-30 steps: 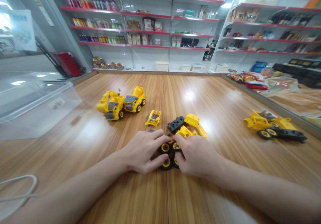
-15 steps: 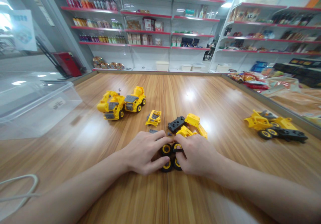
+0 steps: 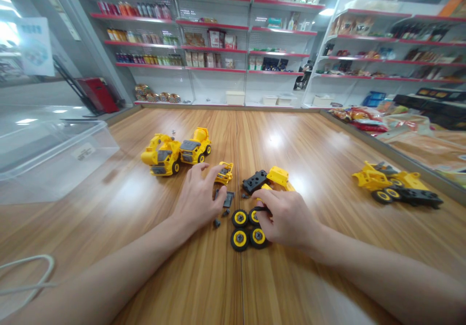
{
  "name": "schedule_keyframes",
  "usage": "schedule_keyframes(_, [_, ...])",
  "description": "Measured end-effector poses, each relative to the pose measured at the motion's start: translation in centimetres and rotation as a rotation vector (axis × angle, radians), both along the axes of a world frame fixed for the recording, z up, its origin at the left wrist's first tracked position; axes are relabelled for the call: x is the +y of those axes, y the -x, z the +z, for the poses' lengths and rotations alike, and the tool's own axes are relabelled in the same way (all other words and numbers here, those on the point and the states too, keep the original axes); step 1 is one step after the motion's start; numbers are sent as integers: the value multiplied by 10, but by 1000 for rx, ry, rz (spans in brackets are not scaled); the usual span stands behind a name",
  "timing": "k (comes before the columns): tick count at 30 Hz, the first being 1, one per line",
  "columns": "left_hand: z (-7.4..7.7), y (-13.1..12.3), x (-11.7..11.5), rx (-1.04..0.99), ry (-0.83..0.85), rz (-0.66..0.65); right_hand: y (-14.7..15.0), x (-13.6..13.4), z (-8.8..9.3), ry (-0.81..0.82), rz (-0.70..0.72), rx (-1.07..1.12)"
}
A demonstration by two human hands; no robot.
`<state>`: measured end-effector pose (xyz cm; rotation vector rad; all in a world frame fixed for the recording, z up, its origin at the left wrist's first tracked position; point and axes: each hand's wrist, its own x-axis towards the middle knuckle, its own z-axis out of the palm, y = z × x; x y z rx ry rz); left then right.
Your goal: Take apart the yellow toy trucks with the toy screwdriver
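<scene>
My left hand (image 3: pixel 200 196) is open, fingers spread, beside a yellow toy truck cab piece (image 3: pixel 225 173); its fingertips overlap the piece, and I cannot tell whether they touch it. Under the thumb side lies a dark grey flat piece (image 3: pixel 229 199), with small dark bits (image 3: pixel 217 223) nearby. My right hand (image 3: pixel 289 218) is closed on a thin black piece (image 3: pixel 260 209), mostly hidden by the fingers. Several black toy wheels with yellow hubs (image 3: pixel 240 240) lie grouped by that hand. Just beyond it are a black chassis plate (image 3: pixel 255 181) and a yellow body part (image 3: pixel 278 175).
A toy excavator truck (image 3: pixel 163 156) and a toy cement mixer (image 3: pixel 195 146) stand at left. Another partly built yellow truck (image 3: pixel 396 184) sits at right. A clear plastic bin (image 3: pixel 54 162) is at the left edge, and a white cable (image 3: pixel 45 271) lies lower left.
My left hand has moved away from the wheels, up and left to the yellow cab piece, and its fingers have spread. My right hand stays by the wheels with the black piece.
</scene>
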<state>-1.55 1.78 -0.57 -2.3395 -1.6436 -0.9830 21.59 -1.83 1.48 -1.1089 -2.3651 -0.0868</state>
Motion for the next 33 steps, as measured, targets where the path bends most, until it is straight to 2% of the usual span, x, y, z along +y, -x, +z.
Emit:
schedule_keyframes(5, [-3,1,3,-20,153,-97,1,2,-2,-5,30,26])
schedule_keyframes(12, [4,-2,-5,-68,211,-261,1,1,0,-12,62,51])
schedule_keyframes(18, [5,-3,-7,-87,209,-277,3,-1,3,-25,70,89])
schedule_keyframes(22, [7,-3,-9,-179,262,-265,3,-2,5,-20,93,135])
schedule_keyframes(27, [8,0,-9,-513,414,-370,1,-3,6,-9,98,184])
schedule_keyframes(33, [0,1,1,-1167,407,-477,1,-1,6,-52,110,189])
